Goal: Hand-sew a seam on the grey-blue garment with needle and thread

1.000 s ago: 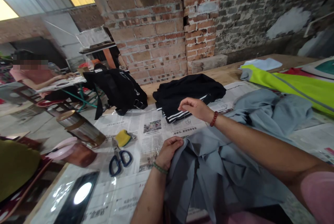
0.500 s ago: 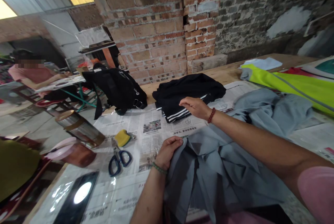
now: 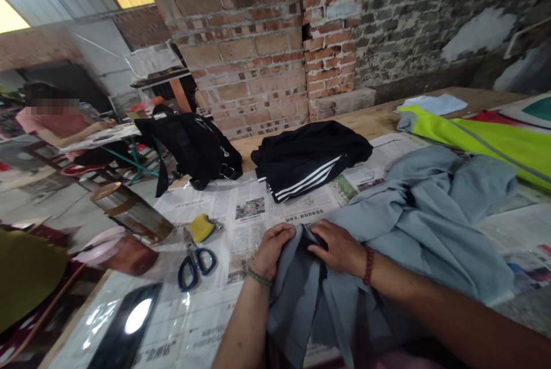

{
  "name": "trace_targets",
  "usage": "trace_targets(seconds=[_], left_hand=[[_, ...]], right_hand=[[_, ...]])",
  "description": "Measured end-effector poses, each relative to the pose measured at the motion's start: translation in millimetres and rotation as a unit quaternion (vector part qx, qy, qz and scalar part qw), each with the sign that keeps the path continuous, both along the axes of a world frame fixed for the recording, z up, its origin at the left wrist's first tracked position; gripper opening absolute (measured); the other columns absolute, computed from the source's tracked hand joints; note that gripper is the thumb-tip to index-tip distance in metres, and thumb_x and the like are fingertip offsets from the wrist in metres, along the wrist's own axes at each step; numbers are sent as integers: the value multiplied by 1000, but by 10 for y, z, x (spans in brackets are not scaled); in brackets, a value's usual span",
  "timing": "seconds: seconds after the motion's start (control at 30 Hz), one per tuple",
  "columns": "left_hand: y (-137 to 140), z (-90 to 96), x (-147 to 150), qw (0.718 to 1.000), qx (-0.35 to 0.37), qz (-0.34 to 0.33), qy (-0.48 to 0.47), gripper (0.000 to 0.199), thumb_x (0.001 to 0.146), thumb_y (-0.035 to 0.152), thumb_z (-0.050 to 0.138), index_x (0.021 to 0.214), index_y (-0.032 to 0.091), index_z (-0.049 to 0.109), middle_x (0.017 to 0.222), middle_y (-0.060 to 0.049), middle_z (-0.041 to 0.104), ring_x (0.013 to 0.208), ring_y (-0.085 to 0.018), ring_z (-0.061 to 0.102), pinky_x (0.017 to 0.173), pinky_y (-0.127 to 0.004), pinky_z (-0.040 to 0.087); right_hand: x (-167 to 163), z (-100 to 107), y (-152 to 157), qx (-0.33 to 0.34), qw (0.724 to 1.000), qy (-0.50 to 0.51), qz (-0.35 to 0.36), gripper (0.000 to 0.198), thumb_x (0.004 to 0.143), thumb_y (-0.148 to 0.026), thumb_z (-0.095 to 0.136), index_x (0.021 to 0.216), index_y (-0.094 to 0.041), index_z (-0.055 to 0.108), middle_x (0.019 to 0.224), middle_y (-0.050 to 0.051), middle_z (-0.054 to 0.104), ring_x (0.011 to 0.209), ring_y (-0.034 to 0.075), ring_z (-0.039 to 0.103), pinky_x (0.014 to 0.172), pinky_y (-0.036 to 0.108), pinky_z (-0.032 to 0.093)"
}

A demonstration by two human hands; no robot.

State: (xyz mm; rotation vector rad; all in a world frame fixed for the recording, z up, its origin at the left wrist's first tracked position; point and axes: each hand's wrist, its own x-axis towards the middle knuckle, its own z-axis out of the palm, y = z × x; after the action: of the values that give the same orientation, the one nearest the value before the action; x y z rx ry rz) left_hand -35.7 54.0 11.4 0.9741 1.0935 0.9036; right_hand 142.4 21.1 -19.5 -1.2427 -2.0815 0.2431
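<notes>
Grey cloth point(image 3: 297, 300) hangs in folds in front of me, and more of it spreads to the right over the table. My left hand point(image 3: 275, 248) pinches its upper edge between thumb and fingers; a green bead bracelet is on that wrist. Close beside it, my right hand point(image 3: 340, 248) has its fingers curled at the same edge, thumb and forefinger pointing at the left hand. Anything small between the right fingertips is too hard to make out. A red bead bracelet is on the right wrist.
Newspaper under clear plastic covers the table. Left lie blue-handled scissors point(image 3: 198, 265), a yellow pad point(image 3: 201, 226), a phone point(image 3: 124, 329), a steel flask point(image 3: 129, 211) and a lidded tub point(image 3: 124, 251). Behind are a black bag point(image 3: 193, 148), striped black clothing point(image 3: 310, 154) and a yellow vest point(image 3: 486, 139). Someone sits far left.
My right hand has come down from above the black clothing to the edge of the grey cloth. My left hand keeps its pinch, shifted slightly left.
</notes>
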Motion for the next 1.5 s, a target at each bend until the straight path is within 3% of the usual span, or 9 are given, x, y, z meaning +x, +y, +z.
trace_targets(seconds=[0.27,0.43,0.53,0.67,0.77,0.83,1.1,1.3,1.5], left_hand=[[-85,112,-5,956,144,-167,195,10,57,23,72,63,17,67,58,3,58,56,-12,47,52,-20,33],[-28,228,-109,895,246,-150,341,8,60,14,65,57,21,67,53,3,58,54,-14,50,52,-22,33],[-30,426,-243,837,321,-122,427,12,64,14,61,65,24,69,64,0,65,63,-17,56,60,-24,38],[-192,730,-375,707,481,-60,515,16,77,19,52,79,23,68,78,-5,65,76,-20,58,73,-30,42],[-390,752,-397,633,554,-8,540,20,79,17,48,84,22,67,84,-7,64,83,-22,57,79,-34,42],[-522,613,-396,628,557,-4,543,21,80,15,47,83,21,66,84,-7,64,83,-21,58,77,-33,44],[-871,-147,-438,683,487,-52,542,23,78,10,42,74,20,63,77,-4,65,75,-16,61,67,-27,50],[-930,-53,-321,621,434,-66,649,27,72,16,53,97,22,62,97,-6,66,88,-23,60,72,-36,43],[-1023,23,123,579,382,-52,719,35,75,19,54,110,22,57,105,-7,62,92,-26,55,75,-40,36]], right_hand=[[544,44,143,61,995,-43,-73,18,75,-4,44,79,-18,55,77,5,55,73,17,53,68,29,45],[841,-116,107,80,990,7,-115,22,73,-2,42,82,-18,56,80,5,57,78,17,55,72,30,47],[870,-222,99,65,991,27,-115,23,73,-2,41,81,-18,56,78,4,57,75,17,56,69,30,48],[801,-201,80,76,994,33,-71,20,75,-5,43,81,-18,57,76,4,57,74,17,55,67,30,48],[772,-158,52,87,994,46,-37,19,75,-5,45,82,-18,57,75,5,57,73,17,54,66,30,47],[777,-156,41,82,995,49,-30,22,73,-3,44,83,-18,57,76,5,57,73,17,54,66,29,47],[799,-239,55,53,998,42,-2,25,70,-1,41,82,-18,56,81,5,58,78,17,54,71,29,45],[801,-244,51,37,998,46,3,25,69,-2,41,82,-17,57,80,6,57,78,18,55,71,29,45],[798,-221,36,32,998,51,1,27,68,-1,40,81,-18,57,80,6,58,78,17,54,71,29,45]])
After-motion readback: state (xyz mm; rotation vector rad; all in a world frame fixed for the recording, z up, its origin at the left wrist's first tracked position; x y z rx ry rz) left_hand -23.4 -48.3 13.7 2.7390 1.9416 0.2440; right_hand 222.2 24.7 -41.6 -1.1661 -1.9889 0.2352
